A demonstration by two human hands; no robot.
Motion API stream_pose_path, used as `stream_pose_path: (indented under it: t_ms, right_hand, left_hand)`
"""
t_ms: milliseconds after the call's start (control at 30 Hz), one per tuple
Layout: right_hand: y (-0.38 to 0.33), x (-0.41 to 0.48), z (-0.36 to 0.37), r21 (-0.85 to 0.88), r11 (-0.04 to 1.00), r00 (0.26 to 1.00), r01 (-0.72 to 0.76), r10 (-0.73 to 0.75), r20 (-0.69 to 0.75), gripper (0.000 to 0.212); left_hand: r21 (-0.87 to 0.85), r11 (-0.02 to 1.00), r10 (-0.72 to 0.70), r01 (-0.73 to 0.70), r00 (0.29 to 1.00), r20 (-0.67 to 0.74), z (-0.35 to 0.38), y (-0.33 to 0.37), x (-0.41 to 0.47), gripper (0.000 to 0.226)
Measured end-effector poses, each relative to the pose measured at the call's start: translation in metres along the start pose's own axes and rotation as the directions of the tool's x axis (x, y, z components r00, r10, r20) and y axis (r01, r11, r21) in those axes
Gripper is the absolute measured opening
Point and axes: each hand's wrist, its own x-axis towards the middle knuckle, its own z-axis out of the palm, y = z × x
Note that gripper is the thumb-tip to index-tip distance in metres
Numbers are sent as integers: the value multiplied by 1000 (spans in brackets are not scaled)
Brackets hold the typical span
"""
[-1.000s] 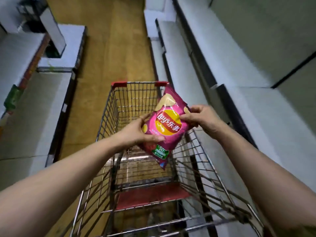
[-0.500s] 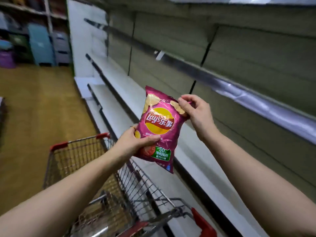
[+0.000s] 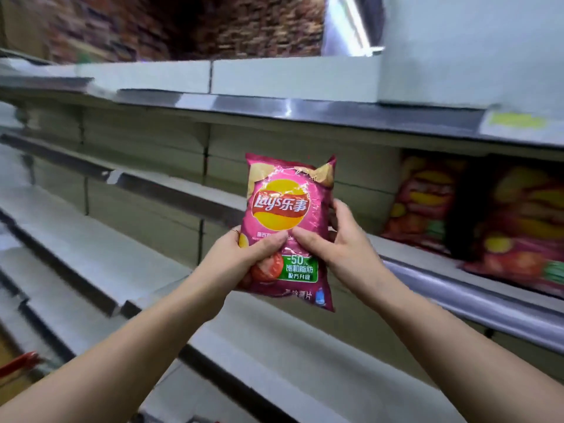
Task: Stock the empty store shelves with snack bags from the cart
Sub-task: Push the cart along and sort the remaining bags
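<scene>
A pink snack bag (image 3: 285,190) with a yellow and red logo stands upright in front of the shelves, held by both hands. My left hand (image 3: 236,257) grips its lower left side, thumb across the front. My right hand (image 3: 341,247) grips its lower right side, thumb on the front and fingers behind. Past the bag runs a white shelf (image 3: 476,293) at about hand height. Two similar snack bags (image 3: 500,224) stand on that shelf at the right. Only a red corner of the cart (image 3: 16,363) shows at the bottom left.
Several long white shelves (image 3: 91,254) run off to the left below the hands, with nothing on them. An upper shelf with a metal front edge (image 3: 305,109) crosses above the bag. A yellow price tag (image 3: 517,121) sits on that edge at the right.
The view has swung up from the cart to the shelves. Both hands have raised the bag and turned it upright. My right hand has slid from the bag's top corner down to its lower right side.
</scene>
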Motion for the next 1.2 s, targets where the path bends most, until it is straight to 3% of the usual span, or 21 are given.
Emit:
stream_pose_path:
  t_ms: [167,333,400,500,633,700,800,867,933,967,1033,1100,1133,1200]
  right_hand:
    - [-6,-24,-86,-34,999,982,7,-14,-190,36]
    - [-3,-18,-144,-72,988,929,-134,100,-356,42]
    - [-2,-10,-157,-217,952,903,-216,110,-416,39]
    - [-3,3,-169,-438,827,859,-353,101,-501,43]
    - [2,20,-180,-544,696,836,-468,151,-527,40]
    - [6,26,-183,-588,637,836,-498,172,-521,44]
    - [9,28,-181,-642,575,838,-507,153,-524,45]
    - [6,22,-176,-722,478,848,-501,103,-520,51]
    - [1,9,-174,-823,361,871,-438,-55,-487,51]
    - [-2,0,-176,-871,326,878,-368,-187,-441,47]
    - [-5,-16,-186,-931,253,813,-265,-460,-356,34]
    - [-5,-28,-199,-925,141,713,-353,-600,-364,24]
    - [-5,-31,-205,-908,54,729,-416,-577,-369,24]
    - [-4,-34,-212,-821,-88,810,-564,-252,-529,35]
  left_hand:
    - [24,1000,10,-14,987,159,82,18,16,59]
    - [55,998,4,-15,978,208,146,24,51,52]
    - [86,996,5,-22,981,193,163,23,69,52]
    - [101,995,-14,-8,977,215,180,22,94,44]
    - [174,983,23,-65,973,230,192,14,128,21]
    - [230,973,-24,-33,971,239,196,9,141,6]
    - [257,966,-73,-1,958,279,198,6,146,15]
    - [249,968,-35,-36,961,276,194,6,146,9]
    - [289,951,42,-114,969,242,188,6,143,16]
    - [399,897,109,-190,970,218,185,8,143,27]
    - [678,665,243,-314,949,201,183,12,139,53]
    - [758,549,256,-352,934,248,187,18,132,68]
    - [761,542,223,-356,934,279,190,20,131,71]
    - [731,563,171,-385,920,353,195,20,131,73]
